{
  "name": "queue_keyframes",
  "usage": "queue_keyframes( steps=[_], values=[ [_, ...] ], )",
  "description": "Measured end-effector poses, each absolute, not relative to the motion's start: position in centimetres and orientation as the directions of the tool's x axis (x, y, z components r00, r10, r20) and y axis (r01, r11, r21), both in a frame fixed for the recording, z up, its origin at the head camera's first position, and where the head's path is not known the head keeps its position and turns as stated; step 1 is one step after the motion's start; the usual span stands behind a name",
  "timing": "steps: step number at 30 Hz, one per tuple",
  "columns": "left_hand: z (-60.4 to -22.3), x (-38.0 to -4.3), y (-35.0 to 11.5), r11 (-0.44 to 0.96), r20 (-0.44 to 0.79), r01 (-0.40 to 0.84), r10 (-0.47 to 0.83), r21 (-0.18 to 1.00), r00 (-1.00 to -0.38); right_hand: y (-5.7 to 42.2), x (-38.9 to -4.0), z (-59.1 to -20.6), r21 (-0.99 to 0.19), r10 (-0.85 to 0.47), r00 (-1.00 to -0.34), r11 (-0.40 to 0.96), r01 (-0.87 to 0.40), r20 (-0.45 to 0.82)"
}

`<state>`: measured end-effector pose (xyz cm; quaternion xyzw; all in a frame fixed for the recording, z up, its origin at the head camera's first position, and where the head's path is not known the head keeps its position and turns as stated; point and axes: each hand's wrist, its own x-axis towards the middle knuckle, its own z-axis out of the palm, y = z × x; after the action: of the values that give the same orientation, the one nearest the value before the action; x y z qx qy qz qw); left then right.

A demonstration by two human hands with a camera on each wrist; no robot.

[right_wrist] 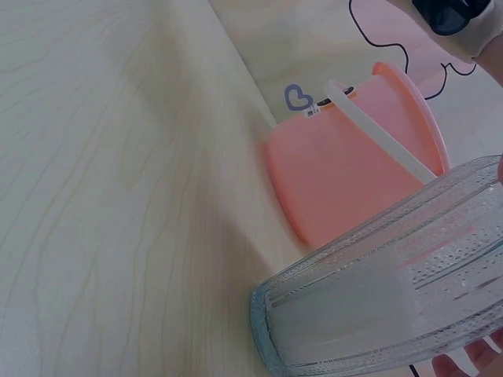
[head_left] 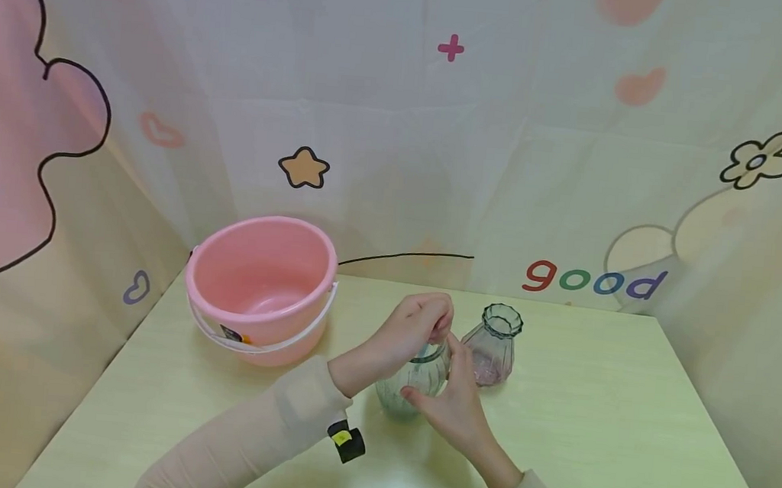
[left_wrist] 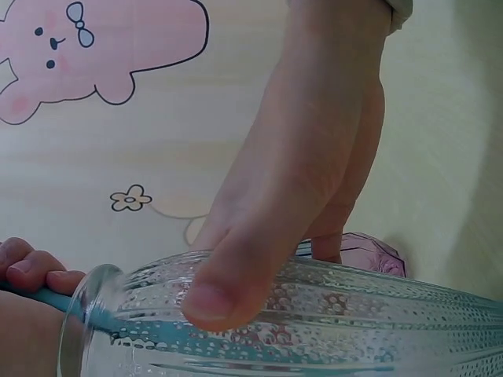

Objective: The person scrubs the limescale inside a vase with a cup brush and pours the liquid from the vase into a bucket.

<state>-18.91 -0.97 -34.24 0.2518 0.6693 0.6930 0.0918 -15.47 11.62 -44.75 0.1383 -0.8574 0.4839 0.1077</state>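
Observation:
A clear, ribbed glass vase (head_left: 394, 394) with a slight green tint stands upright on the table. My right hand (head_left: 458, 409) grips its side, with the thumb (left_wrist: 224, 290) across the front and the fingers behind. Above the mouth, my left hand (head_left: 415, 326) is curled round a thin blue handle (left_wrist: 51, 298) that runs down through the neck into the vase. Seen through the bumpy glass, the blue length (left_wrist: 181, 334) continues inside. A pale patch (right_wrist: 342, 314) shows in the lower part of the vase; what it is I cannot tell.
Just behind my right hand is a second glass vase (head_left: 495, 348), purple-tinted below with a wavy rim. A pink bucket (head_left: 257, 321) with a white handle stands at the back left of the pale wooden table (head_left: 612, 415). A printed curtain (head_left: 384, 159) hangs behind.

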Motion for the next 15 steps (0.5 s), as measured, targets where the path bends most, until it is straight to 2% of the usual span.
queue_keyframes(
  steps=[15],
  values=[
    [-32.2,-18.4,-1.1,-0.097,0.26,0.243,0.444,0.965,-0.857,11.6,-15.3,-44.6,-0.807,-0.133,-0.947,0.497,-0.319,0.292]
  ],
)
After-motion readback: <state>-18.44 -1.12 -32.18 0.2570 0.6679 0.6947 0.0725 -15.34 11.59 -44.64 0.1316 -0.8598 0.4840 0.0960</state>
